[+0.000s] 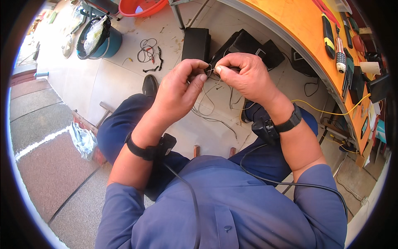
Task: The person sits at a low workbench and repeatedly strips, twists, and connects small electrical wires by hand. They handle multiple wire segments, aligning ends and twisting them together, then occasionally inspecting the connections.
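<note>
My left hand [179, 89] is closed, thumb against bent fingers, on a thin wire. Just across a small gap, my right hand [251, 78] pinches the same bundle of thin wires between thumb and forefinger. Fine strands show between the fingertips, but their ends are too small to make out. Below the hands, a thin grey cable [224, 123] hangs in loose loops toward the floor between my knees. Right behind the hands stand a black box [196, 43] and a second black box [248, 42] with a small light-edged fitting.
An orange workbench [298, 25] curves along the right, bearing a screwdriver [340, 54] and a yellow-black cutter [328, 39]. A yellow cable [327, 111] runs off it. On the tiled floor are a coiled cable [146, 50], a lined bucket [108, 46] and a red basin [143, 10].
</note>
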Motion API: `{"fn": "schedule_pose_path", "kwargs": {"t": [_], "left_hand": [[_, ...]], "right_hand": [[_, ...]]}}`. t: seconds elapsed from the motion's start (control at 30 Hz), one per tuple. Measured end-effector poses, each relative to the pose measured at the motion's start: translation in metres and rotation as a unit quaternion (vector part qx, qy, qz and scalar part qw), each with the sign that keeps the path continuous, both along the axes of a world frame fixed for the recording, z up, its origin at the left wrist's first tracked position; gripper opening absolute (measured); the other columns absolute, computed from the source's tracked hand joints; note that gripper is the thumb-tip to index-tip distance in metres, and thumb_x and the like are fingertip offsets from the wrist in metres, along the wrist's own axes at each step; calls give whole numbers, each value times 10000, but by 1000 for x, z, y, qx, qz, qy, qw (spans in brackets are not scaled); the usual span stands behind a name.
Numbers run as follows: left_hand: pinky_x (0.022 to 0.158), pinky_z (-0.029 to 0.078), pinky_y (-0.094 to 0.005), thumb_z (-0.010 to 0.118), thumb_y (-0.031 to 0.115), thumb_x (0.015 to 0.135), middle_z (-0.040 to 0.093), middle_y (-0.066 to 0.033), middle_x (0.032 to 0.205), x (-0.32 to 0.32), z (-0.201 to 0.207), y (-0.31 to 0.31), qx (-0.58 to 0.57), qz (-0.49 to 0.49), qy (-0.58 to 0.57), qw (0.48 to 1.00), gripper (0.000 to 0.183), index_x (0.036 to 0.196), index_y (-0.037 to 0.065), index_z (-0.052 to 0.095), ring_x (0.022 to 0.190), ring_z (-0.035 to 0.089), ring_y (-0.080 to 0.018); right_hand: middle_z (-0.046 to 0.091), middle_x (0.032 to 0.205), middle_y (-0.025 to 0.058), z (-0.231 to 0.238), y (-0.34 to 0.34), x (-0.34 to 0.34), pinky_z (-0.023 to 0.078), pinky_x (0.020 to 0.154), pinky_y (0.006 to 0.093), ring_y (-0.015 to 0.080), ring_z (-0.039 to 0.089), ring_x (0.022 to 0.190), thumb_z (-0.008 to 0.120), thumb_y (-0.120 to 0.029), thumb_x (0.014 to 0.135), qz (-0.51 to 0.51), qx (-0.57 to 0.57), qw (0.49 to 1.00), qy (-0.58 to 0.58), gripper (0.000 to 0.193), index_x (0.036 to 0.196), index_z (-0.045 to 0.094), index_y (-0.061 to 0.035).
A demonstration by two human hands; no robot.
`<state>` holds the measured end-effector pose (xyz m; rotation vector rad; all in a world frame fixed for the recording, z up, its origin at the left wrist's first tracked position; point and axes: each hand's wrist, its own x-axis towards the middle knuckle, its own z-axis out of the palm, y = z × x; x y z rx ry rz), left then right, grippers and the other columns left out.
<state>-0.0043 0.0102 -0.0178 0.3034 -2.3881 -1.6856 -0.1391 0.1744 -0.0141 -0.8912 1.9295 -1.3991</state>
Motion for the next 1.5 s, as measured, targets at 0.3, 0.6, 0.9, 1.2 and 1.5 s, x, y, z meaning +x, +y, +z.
{"fn": "schedule_pose_path", "kwargs": {"t": [0.3,0.6,0.9,1.2,1.5], "left_hand": [[531,463,-307,672,75,918,609,-70,798,-3,-1,3,-57,25,41,997,80,978,53,623,621,603,-198],[556,444,-244,715,114,921,598,-27,792,1,-6,5,83,62,-4,995,212,1092,44,609,635,595,-122],[526,455,-284,709,98,912,599,-33,800,-5,-5,4,-181,30,101,978,108,983,48,644,616,603,-153],[541,458,-274,678,93,940,618,-31,807,0,2,-1,153,18,-57,986,116,1018,35,614,658,611,-120],[532,460,-315,716,71,897,630,-76,803,-1,-4,0,-198,-2,116,973,109,967,51,635,622,600,-233]], "right_hand": [[650,722,23,0,-2,7,467,625,262,61,539,668,663,-130,877,16,3,998,-54,130,882,726,-16],[658,715,35,-2,-1,3,468,609,269,77,561,647,669,-130,864,-26,-44,998,35,121,873,723,-23],[627,706,-5,1,0,5,452,603,252,56,527,647,676,-160,879,2,13,995,-99,152,886,726,-16],[668,761,83,1,-1,4,488,639,283,145,618,682,669,-137,861,-10,-19,998,67,133,880,717,-14],[650,744,51,1,-2,8,477,640,265,96,581,688,658,-135,867,16,12,999,-43,151,888,710,5]]}}
